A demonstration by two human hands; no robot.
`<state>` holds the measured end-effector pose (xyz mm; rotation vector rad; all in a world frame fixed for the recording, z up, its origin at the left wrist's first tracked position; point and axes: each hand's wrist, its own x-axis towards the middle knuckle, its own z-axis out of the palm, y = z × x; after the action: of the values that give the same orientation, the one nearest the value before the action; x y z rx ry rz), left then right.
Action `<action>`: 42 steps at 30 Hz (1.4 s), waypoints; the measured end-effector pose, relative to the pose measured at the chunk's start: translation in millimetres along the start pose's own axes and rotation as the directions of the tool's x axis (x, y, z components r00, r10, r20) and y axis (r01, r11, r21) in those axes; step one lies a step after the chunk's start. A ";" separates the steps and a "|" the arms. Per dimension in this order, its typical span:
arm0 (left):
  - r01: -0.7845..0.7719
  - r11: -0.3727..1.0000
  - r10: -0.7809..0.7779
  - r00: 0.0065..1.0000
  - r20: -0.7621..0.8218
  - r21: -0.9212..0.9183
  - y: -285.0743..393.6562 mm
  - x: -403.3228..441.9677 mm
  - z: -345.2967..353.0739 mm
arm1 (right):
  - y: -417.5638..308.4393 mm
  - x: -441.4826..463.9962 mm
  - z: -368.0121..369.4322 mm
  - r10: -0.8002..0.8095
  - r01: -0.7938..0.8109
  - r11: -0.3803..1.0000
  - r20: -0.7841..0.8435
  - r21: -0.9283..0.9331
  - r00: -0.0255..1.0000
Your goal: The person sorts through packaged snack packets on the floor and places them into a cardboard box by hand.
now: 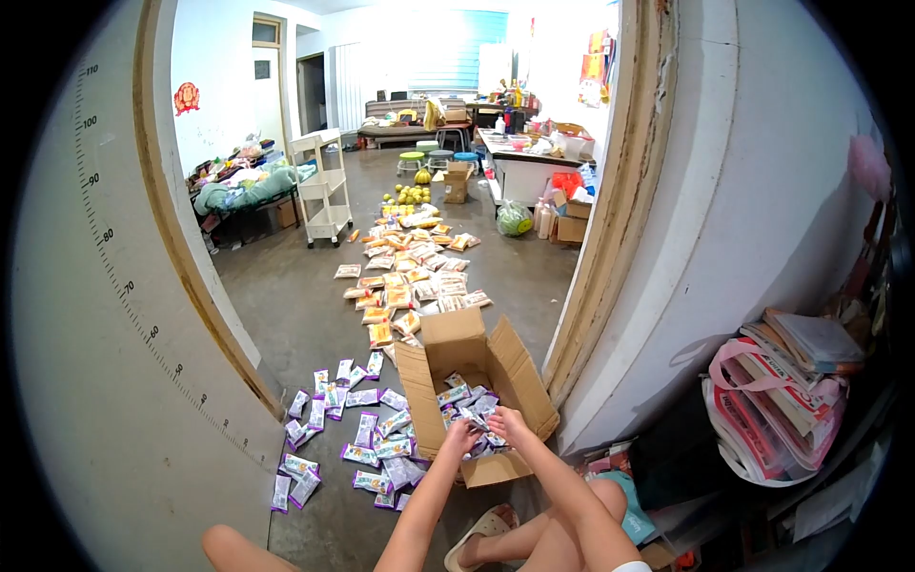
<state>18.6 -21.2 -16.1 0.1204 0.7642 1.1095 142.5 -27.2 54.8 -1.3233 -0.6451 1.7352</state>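
An open cardboard box (522, 367) stands on the floor in front of me, its flaps spread outward. Small purple-and-white snack packets (457, 393) lie loose inside it. My left hand (462, 439) reaches in over the near side, fingers closed at a packet. Close by on the right, my right hand (510, 426) also has its fingers closed around a packet edge; the fingertips are small and partly hidden. Many more purple-and-white packets (365, 429) are scattered on the floor left of the box.
Orange-and-white food bags (400, 297) cover the floor beyond the box, with yellow-green round fruit (412, 194) farther back. A doorway frames the scene, with a height-marked door (124, 315) on the left. A white cart (324, 195) stands ahead; a stuffed clear bag (772, 410) hangs right.
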 end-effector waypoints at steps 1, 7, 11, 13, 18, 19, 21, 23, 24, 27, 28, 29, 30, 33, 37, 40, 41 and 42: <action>-0.018 1.000 0.018 1.000 -0.020 0.000 0.4 -4.5 2.1 | 0.7 3.5 -1.1 0.003 -0.003 1.000 0.008 -0.004 1.000; -0.077 0.996 0.080 0.994 -0.079 0.036 9.3 -29.5 21.6 | -0.6 4.5 -2.2 0.020 -0.019 0.999 0.020 -0.038 1.000; -0.075 0.993 0.077 0.997 -0.017 0.096 11.4 -21.2 13.7 | -1.5 2.4 -1.5 0.041 -0.039 0.998 0.027 -0.056 0.999; -0.087 0.989 0.087 0.996 0.002 0.116 13.4 -27.7 17.2 | -2.0 2.2 -1.2 0.044 -0.042 0.997 0.031 -0.060 0.999; -0.109 0.979 0.111 0.994 -0.007 0.170 18.2 -35.6 18.5 | -1.1 4.7 0.2 0.036 -0.035 0.997 0.015 -0.070 0.999; -0.112 0.978 0.117 0.993 -0.020 0.176 18.9 -35.3 17.6 | -0.9 5.2 0.9 0.030 -0.029 0.997 0.021 -0.065 0.999; -0.114 0.979 0.119 0.993 -0.023 0.171 20.5 -30.7 12.1 | 0.2 6.3 2.0 0.019 -0.017 0.998 0.031 -0.054 0.999; -0.113 0.982 0.115 0.993 -0.003 0.149 22.6 -22.6 2.1 | 0.7 8.5 2.8 0.023 -0.022 0.998 0.030 -0.055 0.999; -0.118 0.980 0.122 0.992 -0.017 0.159 22.9 -26.6 2.5 | 0.6 7.8 3.9 0.027 -0.025 0.998 0.030 -0.056 0.999; -0.144 0.973 0.155 0.987 -0.047 0.182 30.6 -32.6 5.8 | -0.3 7.8 9.1 0.038 -0.037 0.998 0.010 -0.056 0.999; -0.153 0.972 0.164 0.985 -0.051 0.181 31.7 -34.4 4.8 | -0.3 8.7 11.0 0.042 -0.042 0.997 0.003 -0.062 0.999; -0.160 0.971 0.172 0.984 -0.054 0.179 32.5 -35.5 4.4 | 1.3 9.1 12.6 0.041 -0.041 0.997 0.006 -0.065 0.999; -0.175 0.971 0.185 0.981 -0.049 0.164 35.6 -38.7 4.4 | 0.5 7.8 14.6 0.038 -0.038 0.997 0.007 -0.068 0.999; -0.211 0.963 0.221 0.974 -0.044 0.168 50.7 -61.9 16.9 | -2.5 -1.5 22.7 0.017 -0.015 0.999 0.025 -0.051 1.000; -0.251 0.950 0.271 0.958 -0.091 0.186 66.1 -61.2 2.0 | -3.3 -3.8 36.9 0.018 -0.018 0.998 0.005 -0.053 1.000; -0.325 0.940 0.333 0.941 -0.067 0.107 72.3 -65.9 -10.6 | -0.7 -0.8 47.1 0.019 -0.019 0.998 0.002 -0.056 1.000; -0.351 0.933 0.355 0.933 -0.061 0.076 74.9 -66.2 -16.3 | 0.1 0.2 51.3 0.017 -0.016 0.998 0.012 -0.067 1.000; -0.368 0.929 0.369 0.929 -0.029 0.036 75.9 -65.4 -23.6 | 1.5 1.4 55.9 0.016 -0.014 0.997 0.021 -0.079 1.000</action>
<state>-68.1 -47.3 32.9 0.2789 0.8099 1.4609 89.1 -21.9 70.3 -1.3676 -0.7242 1.7540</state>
